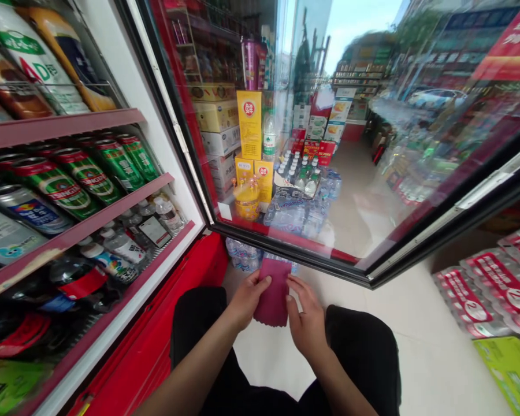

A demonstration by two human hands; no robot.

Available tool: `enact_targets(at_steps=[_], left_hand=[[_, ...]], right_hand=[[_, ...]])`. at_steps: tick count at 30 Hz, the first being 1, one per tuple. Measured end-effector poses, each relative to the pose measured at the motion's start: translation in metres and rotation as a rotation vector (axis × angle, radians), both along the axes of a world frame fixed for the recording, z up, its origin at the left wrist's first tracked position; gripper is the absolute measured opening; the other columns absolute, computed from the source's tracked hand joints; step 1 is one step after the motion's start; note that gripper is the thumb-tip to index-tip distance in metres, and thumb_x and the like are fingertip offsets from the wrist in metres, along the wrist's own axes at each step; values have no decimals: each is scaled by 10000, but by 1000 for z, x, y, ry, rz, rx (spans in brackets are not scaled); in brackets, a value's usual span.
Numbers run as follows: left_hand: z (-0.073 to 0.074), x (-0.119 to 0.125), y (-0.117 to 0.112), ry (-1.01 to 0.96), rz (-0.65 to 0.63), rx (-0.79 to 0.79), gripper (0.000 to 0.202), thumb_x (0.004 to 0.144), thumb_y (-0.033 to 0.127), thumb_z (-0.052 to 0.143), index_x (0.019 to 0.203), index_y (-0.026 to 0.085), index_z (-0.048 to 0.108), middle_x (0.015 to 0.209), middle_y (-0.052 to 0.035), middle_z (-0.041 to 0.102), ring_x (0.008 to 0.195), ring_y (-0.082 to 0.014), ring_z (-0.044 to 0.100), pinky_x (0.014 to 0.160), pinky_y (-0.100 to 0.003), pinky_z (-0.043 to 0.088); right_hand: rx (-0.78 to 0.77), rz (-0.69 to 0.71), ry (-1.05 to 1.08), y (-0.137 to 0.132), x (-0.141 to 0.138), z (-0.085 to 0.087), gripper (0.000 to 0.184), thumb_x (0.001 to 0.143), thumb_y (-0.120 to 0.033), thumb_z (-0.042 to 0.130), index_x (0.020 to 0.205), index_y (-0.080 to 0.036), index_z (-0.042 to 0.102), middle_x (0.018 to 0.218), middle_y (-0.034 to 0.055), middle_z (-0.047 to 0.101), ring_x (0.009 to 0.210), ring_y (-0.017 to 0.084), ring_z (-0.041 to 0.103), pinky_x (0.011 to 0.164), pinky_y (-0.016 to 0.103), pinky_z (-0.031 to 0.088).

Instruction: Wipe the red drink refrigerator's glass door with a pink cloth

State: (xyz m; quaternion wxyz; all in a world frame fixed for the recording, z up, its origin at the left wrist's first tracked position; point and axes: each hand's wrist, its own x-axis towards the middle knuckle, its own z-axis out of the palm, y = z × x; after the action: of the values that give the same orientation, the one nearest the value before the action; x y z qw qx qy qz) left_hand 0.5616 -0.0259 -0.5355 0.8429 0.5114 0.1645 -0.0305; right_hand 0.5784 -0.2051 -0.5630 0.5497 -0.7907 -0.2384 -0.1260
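A folded maroon cloth point(274, 293) with a wavy lower edge hangs between my two hands, above the floor and between my knees. My left hand point(248, 297) grips its left side, thumb lying on top and the other fingers behind. At the right edge, my right hand point(305, 315) is closed on the cloth with bent fingers; some fingertips are hidden. Close in front of the hands is the lower frame point(286, 249) of an open glass door. To the left stands a drinks fridge with several shelves point(138, 199).
Beer cans point(71, 179) and bottles point(121, 245) fill the fridge shelves. Wrapped water bottles point(244, 254) stand on the floor beyond the door's lower edge. On the right are shrink-wrapped bottle packs point(468, 289) and a green package point(505, 370). The door glass point(351, 190) shows boxes and street reflections.
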Motion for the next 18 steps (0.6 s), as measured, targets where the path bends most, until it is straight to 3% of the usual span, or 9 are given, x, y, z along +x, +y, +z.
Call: enact_targets(at_steps=[4, 8, 11, 15, 18], left_hand=[[29, 8, -6, -45, -75, 17, 545, 768, 540, 908, 1188, 207, 814, 1184, -99, 834, 1078, -288, 771, 1005, -386, 573], [64, 23, -14, -117, -128, 25, 516, 790, 589, 875, 1185, 261, 834, 1380, -92, 779, 1350, -333, 677, 1204, -454, 491], [90, 42, -26, -136, -172, 5, 537, 739, 611, 906, 1182, 314, 845, 1488, -76, 722, 1479, -350, 597, 1280, -488, 435], [136, 71, -57, -280, -292, 44, 609, 735, 681, 891, 1232, 333, 840, 1499, -97, 713, 1476, -383, 604, 1262, -523, 462], [180, 90, -79, -455, -352, 110, 634, 775, 684, 873, 1281, 306, 821, 1520, -111, 697, 1495, -393, 584, 1253, -531, 478]], right_hand=[[-28, 59, -38, 19, -1, 5, 615, 1092, -378, 588, 1684, -253, 480, 1761, 113, 436, 1629, 355, 409, 1331, 621, 367], [261, 27, 144, 29, 9, 19, 669, 1135, -512, 496, 1749, -296, 343, 1829, 56, 298, 1698, 330, 265, 1398, 608, 212], [602, 45, 334, 32, 32, 43, 652, 1119, -582, 521, 1715, -340, 414, 1798, 20, 378, 1678, 291, 326, 1397, 546, 250], [1062, 22, 436, 17, 84, 97, 607, 1049, -597, 601, 1541, -245, 645, 1586, 82, 658, 1492, 296, 603, 1261, 479, 501], [1110, -78, 331, -14, 121, 154, 608, 1021, -582, 602, 1466, -178, 698, 1357, 118, 793, 1283, 309, 743, 1115, 457, 608]])
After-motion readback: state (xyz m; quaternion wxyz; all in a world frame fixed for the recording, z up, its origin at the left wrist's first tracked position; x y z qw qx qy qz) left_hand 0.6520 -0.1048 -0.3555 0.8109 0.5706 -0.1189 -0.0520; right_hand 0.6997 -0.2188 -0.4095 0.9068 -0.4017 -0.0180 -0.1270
